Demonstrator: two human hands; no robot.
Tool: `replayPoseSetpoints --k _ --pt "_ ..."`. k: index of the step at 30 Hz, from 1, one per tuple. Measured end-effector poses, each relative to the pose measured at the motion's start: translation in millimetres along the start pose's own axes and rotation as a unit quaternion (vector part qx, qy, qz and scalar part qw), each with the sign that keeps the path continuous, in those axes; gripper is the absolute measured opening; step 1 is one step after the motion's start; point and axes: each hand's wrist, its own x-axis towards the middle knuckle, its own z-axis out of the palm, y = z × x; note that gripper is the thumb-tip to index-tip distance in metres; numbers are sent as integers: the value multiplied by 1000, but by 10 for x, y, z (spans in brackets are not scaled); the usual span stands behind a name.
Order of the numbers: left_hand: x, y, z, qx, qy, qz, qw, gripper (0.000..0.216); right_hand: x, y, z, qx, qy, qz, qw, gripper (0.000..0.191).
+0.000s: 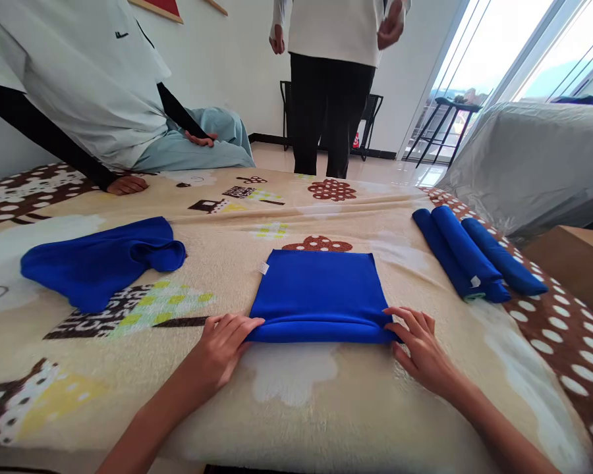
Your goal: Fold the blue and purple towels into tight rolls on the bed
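Blue cloth (321, 283) lies on the soft, patterned blanket (296, 421), right in front of the person, with its near edge rolled into a thin tube and the rest spread flat. Both hands hold this rolled edge, one at each end. The left hand (230, 342) has its back facing up, and its fingers lie close together and point in toward the cloth, with the tips on the left end of the roll. The right hand (418, 345) pinches the other end, with its fingers bent and a bit spread and its thumb low, on the near side. Both arms reach up from the bottom of the view and lean in toward each other, so the hands sit almost level. A crumpled blue cloth (103, 263) lies well off to the left. Three blue rolls (467, 253) lie side by side on the right, apart from the right hand.
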Motion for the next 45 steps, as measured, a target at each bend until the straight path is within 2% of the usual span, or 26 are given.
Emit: replayPoseSetpoints --k 3,6,8,10,12,14,16,18,21,23,25,28,31,33,36,41,43,45 --pt "-21 37 -188 -68 -51 -42 996 39 10 -18 -91 33 -45 6 998 25" --pt "9 80 -198 -79 -92 -60 991 33 35 -53 -56 25 -60 48 997 24" --pt "91 179 -82 -8 -46 -91 995 29 93 -132 39 -24 -15 104 994 21" --pt "225 381 95 87 36 -125 988 33 191 -290 153 -78 56 133 986 24" --pt "391 658 281 126 78 -103 984 41 313 -510 247 -89 81 79 990 35" --pt "539 914 429 97 54 -30 993 46 427 -718 296 -57 35 -25 997 42" --pt "607 1041 507 66 11 15 998 45 486 -815 303 -24 -32 -95 995 49" --pt "552 987 506 72 -15 8 997 48 452 -745 280 -19 -60 -94 994 57" --pt "285 670 389 101 -21 -9 995 53 243 -413 227 -40 -44 -50 997 54" --pt "101 455 280 107 -18 -1 994 48 84 -197 194 -55 -27 -18 998 49" --pt "15 348 190 117 -11 0 993 39 8 -95 167 -70 -21 4 997 46" --pt "131 445 146 133 -8 -18 991 35 137 -172 143 -79 -27 6 996 58" --pt "390 685 201 94 -46 23 994 49 429 -332 150 -55 -57 -33 996 83" --pt "502 769 246 65 -78 58 993 58 558 -361 164 -27 -88 -63 994 88" --pt "453 660 256 63 -89 50 993 56 501 -232 170 1 -117 -88 989 74" --pt "72 226 141 99 -34 -10 994 44 65 111 110 0 -78 -67 995 49" --pt "28 182 103 120 -21 -21 992 43 8 139 80 -19 -68 -55 996 49" --pt "104 267 98 137 -20 -26 990 44 80 62 61 -38 -67 -46 996 57"
